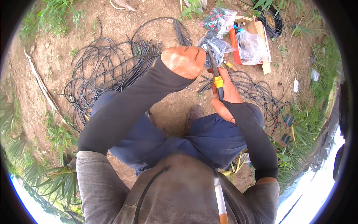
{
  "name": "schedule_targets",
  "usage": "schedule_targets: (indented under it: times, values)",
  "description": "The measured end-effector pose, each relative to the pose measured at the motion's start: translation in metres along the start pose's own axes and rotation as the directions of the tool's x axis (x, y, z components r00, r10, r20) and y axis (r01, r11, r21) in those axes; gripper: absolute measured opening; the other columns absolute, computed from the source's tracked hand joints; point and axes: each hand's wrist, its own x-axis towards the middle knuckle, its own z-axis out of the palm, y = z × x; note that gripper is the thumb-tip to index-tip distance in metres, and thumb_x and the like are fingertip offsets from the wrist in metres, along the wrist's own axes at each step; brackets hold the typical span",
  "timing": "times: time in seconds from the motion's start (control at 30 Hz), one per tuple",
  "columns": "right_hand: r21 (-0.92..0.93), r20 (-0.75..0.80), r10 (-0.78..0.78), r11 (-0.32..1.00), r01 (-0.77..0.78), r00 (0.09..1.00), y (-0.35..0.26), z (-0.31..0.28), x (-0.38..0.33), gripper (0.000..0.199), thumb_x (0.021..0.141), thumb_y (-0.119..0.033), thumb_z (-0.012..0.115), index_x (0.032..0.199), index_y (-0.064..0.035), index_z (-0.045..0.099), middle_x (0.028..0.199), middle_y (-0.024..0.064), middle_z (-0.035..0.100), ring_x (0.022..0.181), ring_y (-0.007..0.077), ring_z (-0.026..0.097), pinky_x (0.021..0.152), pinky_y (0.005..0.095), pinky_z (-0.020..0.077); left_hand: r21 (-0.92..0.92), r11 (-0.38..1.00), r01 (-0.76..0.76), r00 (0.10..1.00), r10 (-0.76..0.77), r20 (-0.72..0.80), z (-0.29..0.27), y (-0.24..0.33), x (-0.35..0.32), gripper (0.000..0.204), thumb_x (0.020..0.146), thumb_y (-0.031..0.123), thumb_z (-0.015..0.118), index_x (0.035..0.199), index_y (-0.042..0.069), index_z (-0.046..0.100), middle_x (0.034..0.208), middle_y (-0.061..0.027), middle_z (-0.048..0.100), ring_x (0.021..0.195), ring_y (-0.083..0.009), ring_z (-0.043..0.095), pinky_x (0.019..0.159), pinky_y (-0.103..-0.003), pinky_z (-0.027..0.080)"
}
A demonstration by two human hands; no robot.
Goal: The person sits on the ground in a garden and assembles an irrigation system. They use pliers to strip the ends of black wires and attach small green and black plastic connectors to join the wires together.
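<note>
My left hand (pixel 182 61) is closed in a fist around a thin black hose (pixel 147 56), which runs into it from the left. Close beside it on the right, my right hand (pixel 228 93) grips a tool with a yellow-and-black handle (pixel 219 83). A long dark metal blade (pixel 212 61) points away from me, its tip near the left fist; whether it touches the hose I cannot tell. Behind the hands lies a clear plastic bag of dark parts (pixel 216 46). A large tangle of black hose (pixel 108 71) spreads over the dirt to the left.
An opened cardboard box (pixel 235 46) with a plastic bag inside stands at the far right, beside a bag of red and green pieces (pixel 218 19) and a black coil (pixel 274 22). More thin black tubes (pixel 253 87) lie right. A cigarette (pixel 220 199) shows near the lower edge.
</note>
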Motion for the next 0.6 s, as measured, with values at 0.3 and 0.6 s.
schedule_targets:
  times: [0.3, 0.6]
  values:
    - [0.438, 0.065, 0.059, 0.895, -0.082, 0.996, -0.007, -0.019, -0.002, 0.071, 0.067, 0.007, 0.048, 0.133, -0.0181, 0.041, 0.088, 0.0009, 0.045, 0.077, 0.0104, 0.042, 0.066, 0.0240, 0.0386, -0.625, 0.613, 0.484, 0.873, -0.288, 0.393, -0.031, -0.016, 0.025, 0.021, 0.091, 0.013, 0.057, 0.106, 0.000, 0.065, 0.077, -0.0082, 0.063, 0.064, -0.0127, 0.059, 0.060, -0.026, 0.047]
    - [0.538, 0.078, 0.021, 0.841, -0.060, 0.997, -0.005, -0.011, 0.001, 0.072, 0.065, 0.009, 0.048, 0.132, -0.0179, 0.042, 0.088, 0.0002, 0.044, 0.077, 0.0105, 0.042, 0.066, 0.0239, 0.0383, -0.349, 0.928, 0.126, 0.983, -0.164, -0.080, -0.013, -0.009, 0.020, 0.018, 0.083, 0.009, 0.065, 0.099, 0.002, 0.066, 0.077, -0.0124, 0.065, 0.065, -0.0262, 0.065, 0.056, -0.033, 0.051]
